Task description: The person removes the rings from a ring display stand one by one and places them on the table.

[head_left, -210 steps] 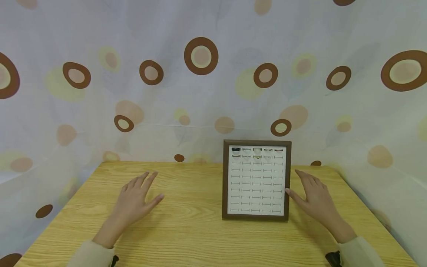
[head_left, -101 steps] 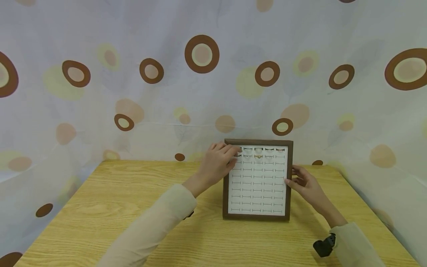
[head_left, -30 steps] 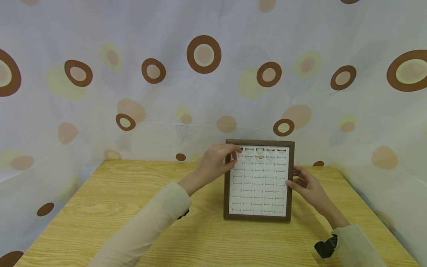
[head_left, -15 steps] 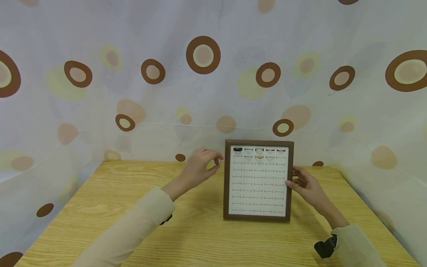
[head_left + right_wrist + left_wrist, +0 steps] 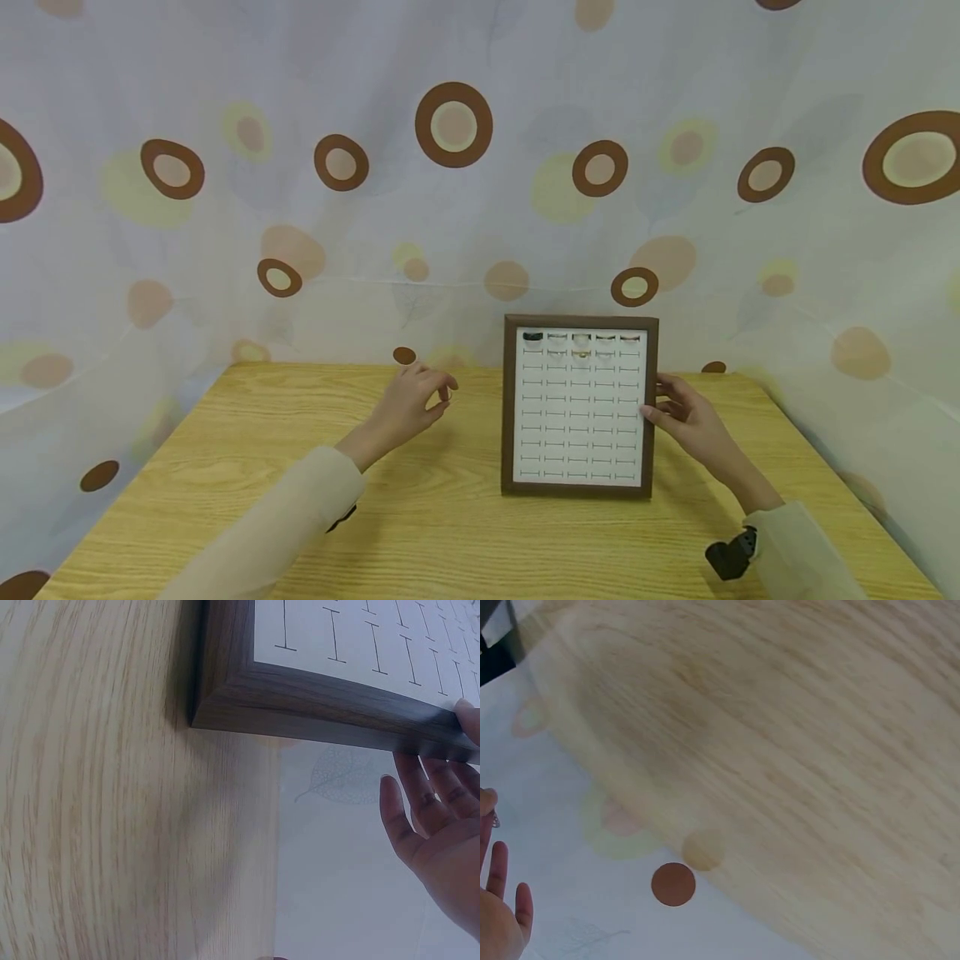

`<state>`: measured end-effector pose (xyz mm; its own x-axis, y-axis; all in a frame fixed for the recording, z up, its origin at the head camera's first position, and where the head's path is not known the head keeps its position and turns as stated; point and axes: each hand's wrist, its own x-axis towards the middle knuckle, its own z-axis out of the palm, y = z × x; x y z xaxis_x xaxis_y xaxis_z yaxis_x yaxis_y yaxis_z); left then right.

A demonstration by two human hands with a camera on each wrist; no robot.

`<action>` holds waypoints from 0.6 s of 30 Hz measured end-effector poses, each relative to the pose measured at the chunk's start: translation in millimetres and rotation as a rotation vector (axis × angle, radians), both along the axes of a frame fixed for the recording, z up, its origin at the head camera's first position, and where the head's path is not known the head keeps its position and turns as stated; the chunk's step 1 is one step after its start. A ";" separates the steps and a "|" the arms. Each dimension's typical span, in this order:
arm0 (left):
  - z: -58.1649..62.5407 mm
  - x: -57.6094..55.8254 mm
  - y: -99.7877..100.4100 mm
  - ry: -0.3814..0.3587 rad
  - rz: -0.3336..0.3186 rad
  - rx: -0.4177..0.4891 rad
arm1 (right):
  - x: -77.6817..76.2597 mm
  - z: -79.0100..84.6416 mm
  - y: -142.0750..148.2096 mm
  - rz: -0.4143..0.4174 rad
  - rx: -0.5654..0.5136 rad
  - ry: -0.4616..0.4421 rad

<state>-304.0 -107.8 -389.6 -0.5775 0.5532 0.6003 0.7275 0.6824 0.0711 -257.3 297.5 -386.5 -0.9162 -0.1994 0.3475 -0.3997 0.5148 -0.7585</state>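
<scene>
A brown-framed ring display board (image 5: 577,408) stands upright on the table, its white face full of short slots. Rings fill its top row, a wide black ring (image 5: 533,337) at the left end, and a few more sit in the second row, including a gold-toned ring (image 5: 581,355). My left hand (image 5: 403,407) is left of the board, above the table, pinching a small ring (image 5: 495,820) between thumb and fingertip; only its edge shows in the left wrist view. My right hand (image 5: 688,423) grips the frame's right side, thumb on the front, fingers at the side and behind.
The wooden table (image 5: 225,467) reaches a patterned cloth (image 5: 450,225) hanging behind it and at both sides. Black camera mounts are worn at both wrists, the right one (image 5: 731,554) showing more fully.
My left hand reached the board's upper left, took the ring from the second row's first slot and moved left and down with it. My right hand took hold of the frame and stayed there.
</scene>
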 end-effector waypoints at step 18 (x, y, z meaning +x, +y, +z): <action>-47.0 -0.9 -23.1 -0.256 0.077 -0.075 | 1.0 0.2 -0.2 0.003 -0.003 -0.009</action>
